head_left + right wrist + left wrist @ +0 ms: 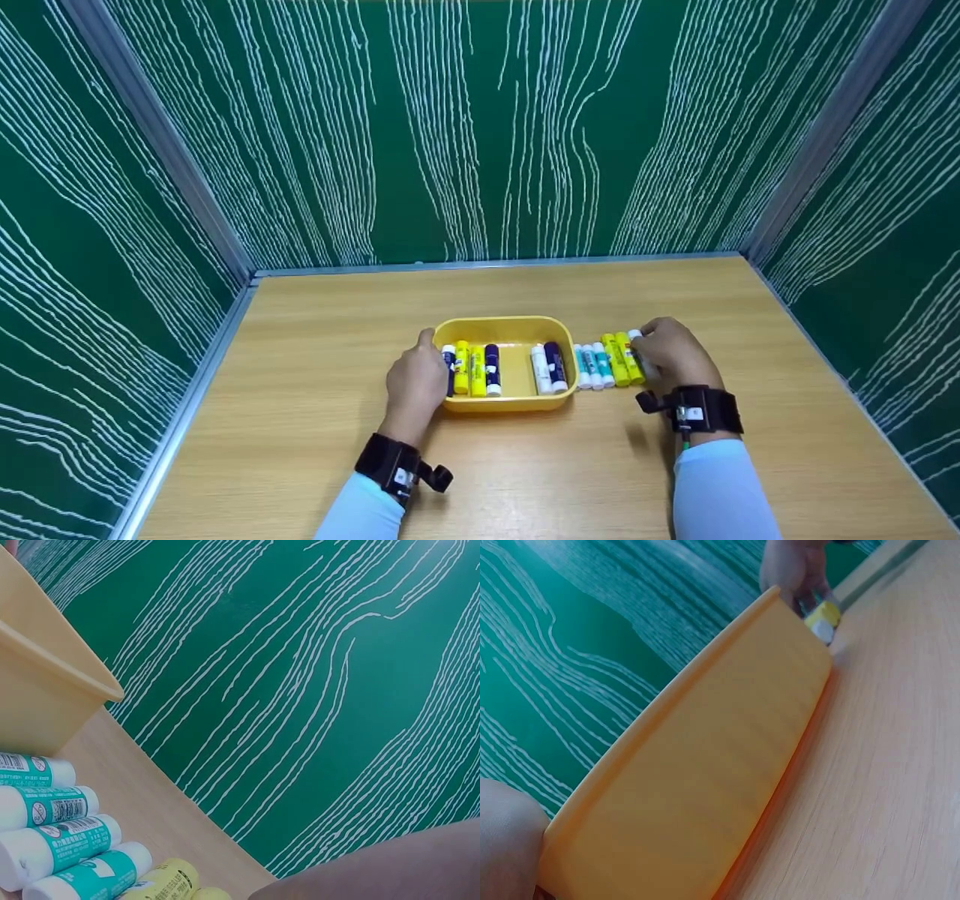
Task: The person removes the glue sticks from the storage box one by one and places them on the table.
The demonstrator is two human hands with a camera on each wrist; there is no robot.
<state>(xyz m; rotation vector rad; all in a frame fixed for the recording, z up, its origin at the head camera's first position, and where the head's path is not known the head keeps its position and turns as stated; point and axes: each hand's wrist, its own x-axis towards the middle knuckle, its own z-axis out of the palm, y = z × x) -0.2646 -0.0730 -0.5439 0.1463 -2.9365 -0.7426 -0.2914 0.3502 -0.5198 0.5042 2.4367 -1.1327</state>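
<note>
A yellow plastic bin [506,406] holds several glue sticks: dark blue and yellow ones on the left, a white one [541,370] and a dark blue one [555,366] on the right. My left hand [417,381] grips the bin's left end at the rim. Outside the right end lies a row of teal-and-white glue sticks [79,844] and yellow glue sticks [622,360]. At that row's far right, my right hand [675,352] holds a white-capped glue stick [635,334], mostly hidden under the fingers.
The wooden table [300,420] meets green panels [420,150] with white wavy lines at the back and sides. Metal framing [495,264] runs along the table's edges. Dark straps with small devices [709,411] circle both wrists.
</note>
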